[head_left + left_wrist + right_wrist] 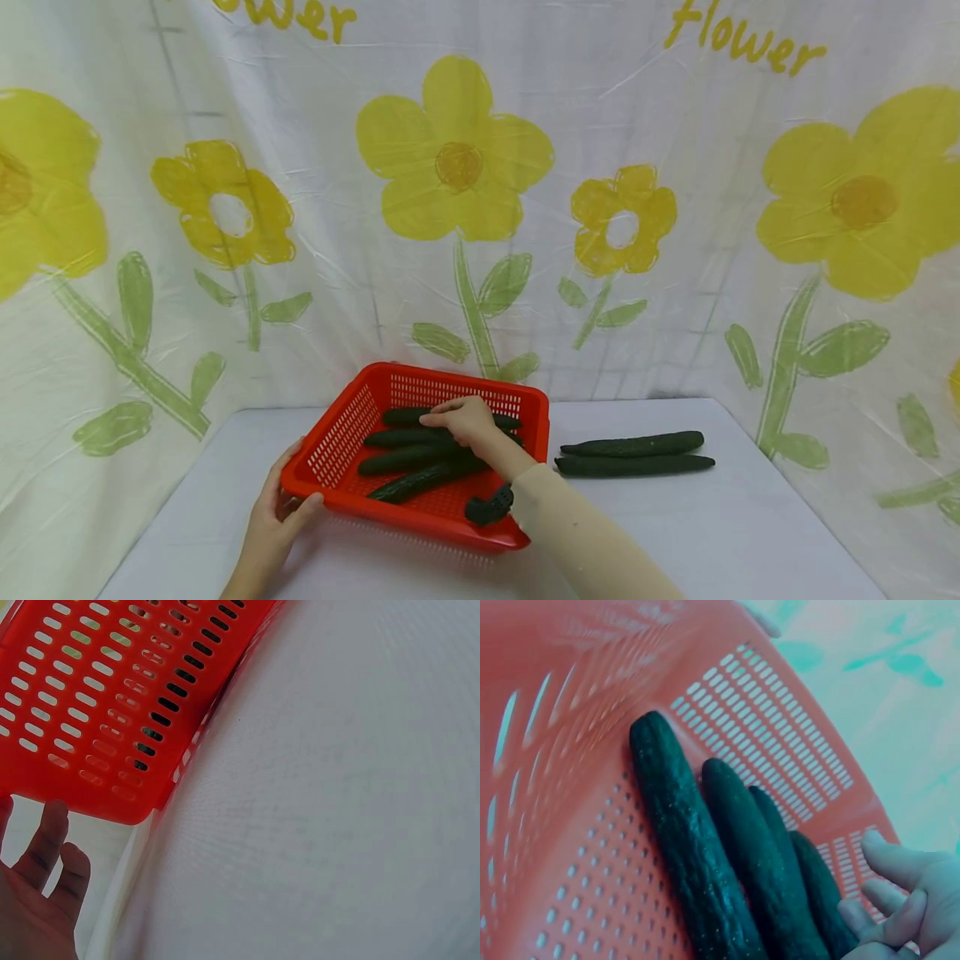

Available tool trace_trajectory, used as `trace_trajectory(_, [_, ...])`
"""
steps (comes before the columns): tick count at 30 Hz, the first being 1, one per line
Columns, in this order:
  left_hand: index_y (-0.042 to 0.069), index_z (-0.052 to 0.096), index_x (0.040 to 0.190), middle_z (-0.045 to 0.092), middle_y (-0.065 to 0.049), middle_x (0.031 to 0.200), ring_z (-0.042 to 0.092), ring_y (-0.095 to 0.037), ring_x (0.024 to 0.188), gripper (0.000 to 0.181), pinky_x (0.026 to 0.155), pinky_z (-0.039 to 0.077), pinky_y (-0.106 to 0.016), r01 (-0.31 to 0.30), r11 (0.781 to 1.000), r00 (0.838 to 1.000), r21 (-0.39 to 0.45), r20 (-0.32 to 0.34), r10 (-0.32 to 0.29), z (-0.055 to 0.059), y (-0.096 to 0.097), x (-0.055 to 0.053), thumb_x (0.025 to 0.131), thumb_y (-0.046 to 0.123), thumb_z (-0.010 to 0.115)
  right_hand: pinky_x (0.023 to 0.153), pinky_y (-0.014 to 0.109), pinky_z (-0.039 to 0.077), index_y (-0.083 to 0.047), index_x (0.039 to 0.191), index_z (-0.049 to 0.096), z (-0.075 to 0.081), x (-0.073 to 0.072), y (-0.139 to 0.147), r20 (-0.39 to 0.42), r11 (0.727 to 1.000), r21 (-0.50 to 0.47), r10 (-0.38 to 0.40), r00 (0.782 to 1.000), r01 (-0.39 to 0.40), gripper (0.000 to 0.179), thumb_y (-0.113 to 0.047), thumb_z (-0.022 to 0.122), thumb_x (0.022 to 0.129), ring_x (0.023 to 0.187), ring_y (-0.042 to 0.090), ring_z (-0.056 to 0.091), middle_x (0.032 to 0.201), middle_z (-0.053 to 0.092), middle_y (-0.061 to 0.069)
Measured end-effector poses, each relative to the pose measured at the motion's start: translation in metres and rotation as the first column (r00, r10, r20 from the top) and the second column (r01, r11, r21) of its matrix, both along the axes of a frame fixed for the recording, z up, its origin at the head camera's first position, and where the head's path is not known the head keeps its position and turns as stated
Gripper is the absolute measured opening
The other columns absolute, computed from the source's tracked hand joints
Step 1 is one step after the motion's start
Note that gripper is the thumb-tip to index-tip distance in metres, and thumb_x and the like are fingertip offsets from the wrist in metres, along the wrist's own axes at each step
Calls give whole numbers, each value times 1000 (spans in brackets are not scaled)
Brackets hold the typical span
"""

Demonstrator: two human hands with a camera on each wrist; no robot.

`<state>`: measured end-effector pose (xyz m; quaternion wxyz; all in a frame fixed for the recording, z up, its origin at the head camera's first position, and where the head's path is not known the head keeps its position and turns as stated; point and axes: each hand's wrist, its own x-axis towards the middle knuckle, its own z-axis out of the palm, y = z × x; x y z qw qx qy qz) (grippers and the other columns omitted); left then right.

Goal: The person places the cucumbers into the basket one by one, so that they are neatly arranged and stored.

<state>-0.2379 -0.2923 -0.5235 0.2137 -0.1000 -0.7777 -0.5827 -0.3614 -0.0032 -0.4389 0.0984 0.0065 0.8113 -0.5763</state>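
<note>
A red plastic basket (315, 483) with slotted walls stands on the table, tilted slightly in the head view. My left hand (273, 517) grips its rim at the left front corner, thumb on the near side. Several dark green cucumbers (690, 847) lie side by side inside it. Over the cucumbers at the back hovers my right hand (468, 423), its fingers loosely bent with nothing visible between them. In the right wrist view the right fingertips (855, 915) are close to the farthest cucumber (821, 885); whether they touch it, I cannot tell.
Two more cucumbers (633, 444) lie together on the white table (660, 525), right of the basket. A white curtain (330, 292) painted with yellow flowers hangs behind the table. A black device (491, 506) is on the right wrist, over the basket's front part.
</note>
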Motion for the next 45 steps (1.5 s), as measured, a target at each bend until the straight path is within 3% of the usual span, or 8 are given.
trace_trajectory(7, [9,34,165,44,24,155,58,5,121,78,93,49,-9,9,1000,999,11,-33,-9,2,1,2,97,-8,67,51,28,27,-15,116,82,9,0,4,-10,992,-117,55,998,-56,29,-31,86,91,48,10,20,63,54,-11])
trace_trajectory(14, [13,33,166,45,26,152,59,6,119,78,92,49,-9,-13,1000,1000,-8,7,13,0,1,1,99,-4,67,52,30,25,-12,121,81,24,1,17,-70,976,-153,143,987,-153,36,-33,85,92,48,11,18,62,56,-12])
trace_trajectory(17, [15,32,167,45,26,150,58,6,119,78,92,50,-9,-23,1000,999,-16,28,23,0,1,1,99,-2,68,52,32,23,-14,120,82,31,3,31,-90,974,-138,170,981,-182,35,-36,84,92,49,12,17,60,50,-11])
trace_trajectory(21, [15,32,167,45,26,150,58,6,119,78,92,50,-9,-28,999,999,-20,34,28,0,1,1,99,-2,68,51,31,23,-17,121,82,43,4,57,-85,978,-136,148,985,-159,36,-39,83,93,49,12,17,54,28,-8])
trace_trajectory(27, [16,32,167,44,26,150,58,6,118,78,92,49,-9,-31,999,999,-24,35,32,0,1,2,100,-1,68,53,29,27,-15,127,79,49,9,108,-128,988,-122,78,989,-94,40,-39,81,95,51,10,21,58,35,-9])
trace_trajectory(31, [17,33,167,44,26,151,58,6,119,78,92,49,-9,-33,999,999,-23,39,34,1,1,2,100,0,68,54,26,30,-11,132,76,44,19,147,-176,993,-97,56,983,-74,45,-39,78,97,56,10,27,78,59,-9])
trace_trajectory(34, [17,33,167,43,27,151,58,7,119,78,92,49,-9,-34,999,998,-19,46,35,0,2,2,100,1,68,55,25,30,-8,135,73,35,27,175,-182,995,-85,43,982,-60,49,-40,77,98,57,11,28,89,65,-7])
trace_trajectory(45, [17,32,167,41,26,153,55,9,120,77,92,48,-8,-41,999,998,-30,53,43,3,3,3,101,3,68,50,24,29,-7,136,71,-12,53,255,-108,993,-70,-104,989,97,55,-42,80,95,52,8,24,69,44,-10])
